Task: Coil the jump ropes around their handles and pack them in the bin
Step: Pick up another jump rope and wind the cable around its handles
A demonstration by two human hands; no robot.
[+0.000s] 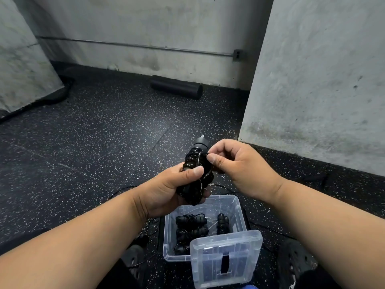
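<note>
Nearest the camera, a clear lid (226, 259) is being seen leaning across the near right corner of the bin (235, 207), which is standing open on the floor (93, 132) between the person's shoes. Inside the bin, at least three coiled ropes (191, 228) are lying packed: two bundles are stacked along the left side with another dark bundle showing in front of them, and one is lying apart toward the right wall. Thin loose cord (145, 226) is trailing on the floor just beside the bin's left side.

Directly above the bin's far edge, a wound rope (196, 172) is being held in the air. Its long axis is running from low and near to high and far, tilted slightly right, with the handle cap pointing away. The left hand (166, 192) is gripping the lower half of the bundle, fingers curled round it and the thumb pressed on the wraps. The right hand (239, 165) is being kept just right of the upper half, its thumb and forefinger pinching the last turn of cord against the bundle. The free end appears to be being tucked; once secured, the bundle would need only lowering straight down, and the left hand is judged the nearer to the bin.

Farther off, a black roller (177, 87) is lying against the wall (145, 28).
</note>
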